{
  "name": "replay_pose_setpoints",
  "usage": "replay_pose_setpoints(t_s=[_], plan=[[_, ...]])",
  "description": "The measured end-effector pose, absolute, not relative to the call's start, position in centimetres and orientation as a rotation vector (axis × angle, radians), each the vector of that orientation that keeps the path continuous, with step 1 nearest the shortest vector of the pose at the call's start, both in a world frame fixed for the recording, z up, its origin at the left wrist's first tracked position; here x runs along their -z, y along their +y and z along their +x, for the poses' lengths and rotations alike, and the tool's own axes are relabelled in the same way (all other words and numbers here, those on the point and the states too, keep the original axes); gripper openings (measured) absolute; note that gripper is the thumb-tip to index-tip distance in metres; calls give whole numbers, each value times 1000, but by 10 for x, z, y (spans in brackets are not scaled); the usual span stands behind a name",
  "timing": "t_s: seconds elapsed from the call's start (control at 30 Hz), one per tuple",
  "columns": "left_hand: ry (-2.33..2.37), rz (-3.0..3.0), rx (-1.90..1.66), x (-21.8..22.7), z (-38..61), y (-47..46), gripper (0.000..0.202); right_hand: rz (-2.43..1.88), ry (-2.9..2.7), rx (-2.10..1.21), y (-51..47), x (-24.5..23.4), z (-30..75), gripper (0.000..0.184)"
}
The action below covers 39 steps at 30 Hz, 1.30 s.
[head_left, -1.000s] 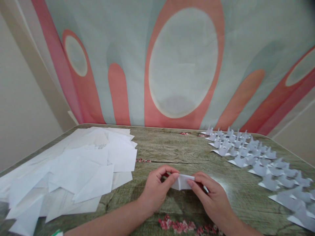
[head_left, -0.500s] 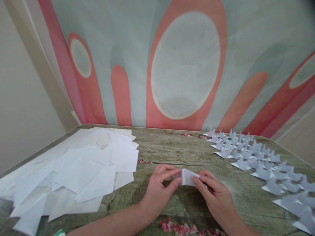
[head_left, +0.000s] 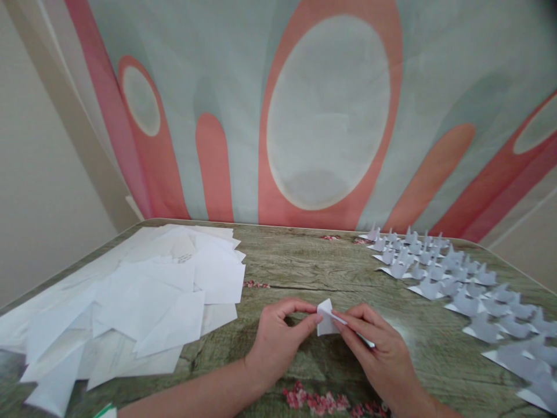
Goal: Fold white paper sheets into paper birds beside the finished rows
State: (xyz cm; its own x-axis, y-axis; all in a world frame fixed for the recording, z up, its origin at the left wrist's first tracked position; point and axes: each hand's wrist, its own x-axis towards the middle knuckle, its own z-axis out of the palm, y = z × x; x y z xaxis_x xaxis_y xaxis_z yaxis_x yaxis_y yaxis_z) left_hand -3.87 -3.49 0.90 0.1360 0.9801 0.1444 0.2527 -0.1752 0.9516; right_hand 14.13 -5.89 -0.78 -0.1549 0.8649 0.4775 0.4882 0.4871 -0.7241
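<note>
Just above the table, a small folded piece of white paper point(head_left: 325, 326) is held between my two hands. My left hand point(head_left: 282, 334) pinches its left edge between thumb and fingers. On the other side, my right hand point(head_left: 376, 342) grips the paper's right part, and a narrow folded end pokes out between its fingers. Part of the paper is hidden behind the right fingers. To the right stand rows of white folded paper birds point(head_left: 465, 305), apart from my hands.
A wide heap of loose white paper sheets point(head_left: 148, 296) covers the left of the wood-patterned table point(head_left: 296, 261). Behind the table's far edge hangs a printed backdrop point(head_left: 243, 87). At the lower left edge a small green and white thing point(head_left: 107, 411) shows partly.
The paper between my hands has turned, and its left face now stands up more squarely. My right fingers have closed over its right part. The sheets and paper birds stay put.
</note>
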Motion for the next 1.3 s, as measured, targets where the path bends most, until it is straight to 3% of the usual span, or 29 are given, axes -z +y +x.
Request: replay_pose_setpoints(t_s=[0.3,0.57,1.1,1.3], plan=[[1175,1793,-1226,-9,-38,-36,2,-1069,-1950,-302,-57,12,146,33],[1121,1975,-1232,-11,-37,-40,7,-1001,-2024,-118,-56,9,148,36],[881,2009,-1249,-15,-38,-42,5,-935,-2070,-180,-59,8,145,39],[902,2013,-1221,-15,-38,-41,9,-945,-2056,-265,-61,4,143,31]])
